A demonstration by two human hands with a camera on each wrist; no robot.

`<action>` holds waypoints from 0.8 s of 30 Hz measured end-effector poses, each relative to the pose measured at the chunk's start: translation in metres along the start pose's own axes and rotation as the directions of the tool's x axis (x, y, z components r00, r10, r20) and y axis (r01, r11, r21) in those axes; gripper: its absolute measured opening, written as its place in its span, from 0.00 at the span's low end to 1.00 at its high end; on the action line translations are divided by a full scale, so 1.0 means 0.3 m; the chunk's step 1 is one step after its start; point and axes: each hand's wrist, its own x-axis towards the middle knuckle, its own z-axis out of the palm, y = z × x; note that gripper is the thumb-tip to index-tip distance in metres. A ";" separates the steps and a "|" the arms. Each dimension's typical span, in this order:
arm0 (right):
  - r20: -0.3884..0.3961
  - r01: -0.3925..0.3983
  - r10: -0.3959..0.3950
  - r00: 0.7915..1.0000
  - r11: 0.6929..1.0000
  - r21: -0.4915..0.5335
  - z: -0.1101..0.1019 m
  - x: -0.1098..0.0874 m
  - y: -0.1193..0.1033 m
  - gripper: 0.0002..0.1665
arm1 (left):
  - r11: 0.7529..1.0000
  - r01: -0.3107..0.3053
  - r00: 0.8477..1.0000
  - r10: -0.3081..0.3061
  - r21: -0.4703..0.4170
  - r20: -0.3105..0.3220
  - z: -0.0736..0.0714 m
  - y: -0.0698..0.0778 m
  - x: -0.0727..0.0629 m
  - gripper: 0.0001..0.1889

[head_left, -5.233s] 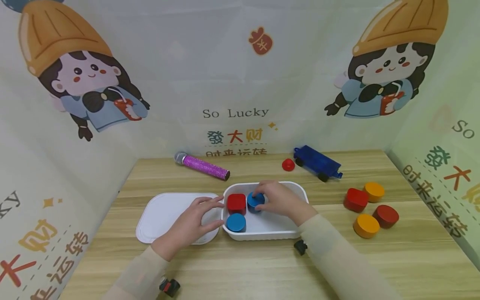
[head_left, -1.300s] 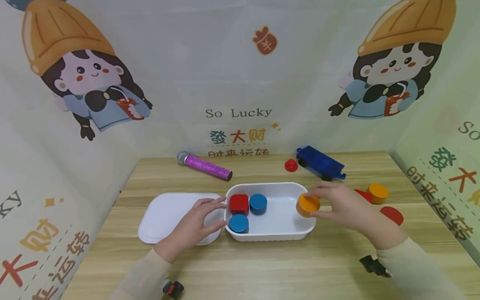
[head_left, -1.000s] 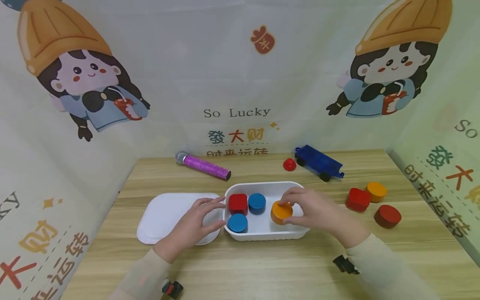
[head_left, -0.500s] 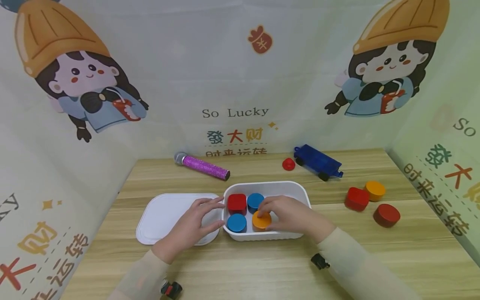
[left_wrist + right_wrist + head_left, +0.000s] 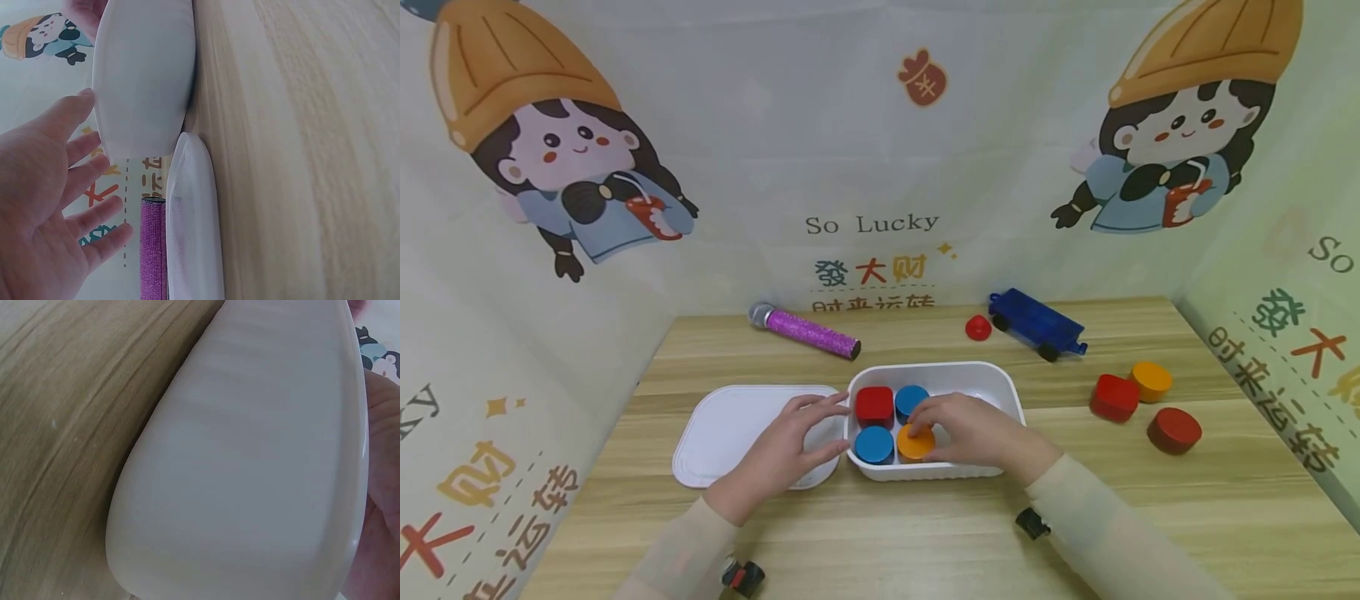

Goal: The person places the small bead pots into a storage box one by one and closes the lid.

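Observation:
A white plastic box (image 5: 1013,398) stands mid-table. At its left end sit a red squarish block (image 5: 874,403), a blue round block (image 5: 874,444) in front of it, and another blue round block (image 5: 912,400) to its right. My right hand (image 5: 976,429) reaches inside and holds an orange round block (image 5: 913,451) between index finger and thumb, beside the front blue one. With fingers extended, my left hand (image 5: 784,442) steadies the box's left rim; thumb and fingertips touch its edge in the left wrist view. The box wall (image 5: 250,456) hides the right fingers in the right wrist view.
A white lid (image 5: 722,433) lies left of the box, partly under my left hand. Behind are a purple microphone (image 5: 808,331), a small red piece (image 5: 978,327) and a blue toy wagon (image 5: 1037,323). At right lie red blocks (image 5: 1175,431) and an orange block (image 5: 1151,381).
My right hand has brought the orange block from the right side into the box and shifted it left against the others. Earlier it placed the rear blue block. The left hand stays at the rim.

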 end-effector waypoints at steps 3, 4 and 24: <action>-0.013 -0.004 0.004 1.000 1.000 0.016 -0.003 -0.007 0.002 0.20 | 1.000 -0.006 1.000 0.006 -0.001 0.000 0.001 0.001 0.000 0.25; -0.020 -0.006 0.006 1.000 1.000 0.019 -0.006 -0.010 0.002 0.19 | 1.000 -0.007 1.000 0.007 -0.001 -0.001 0.002 0.002 0.001 0.25; -0.228 -0.164 0.173 0.958 0.985 0.059 -0.182 -0.257 0.177 0.17 | 1.000 0.004 1.000 -0.004 0.007 0.001 0.004 -0.001 0.008 0.25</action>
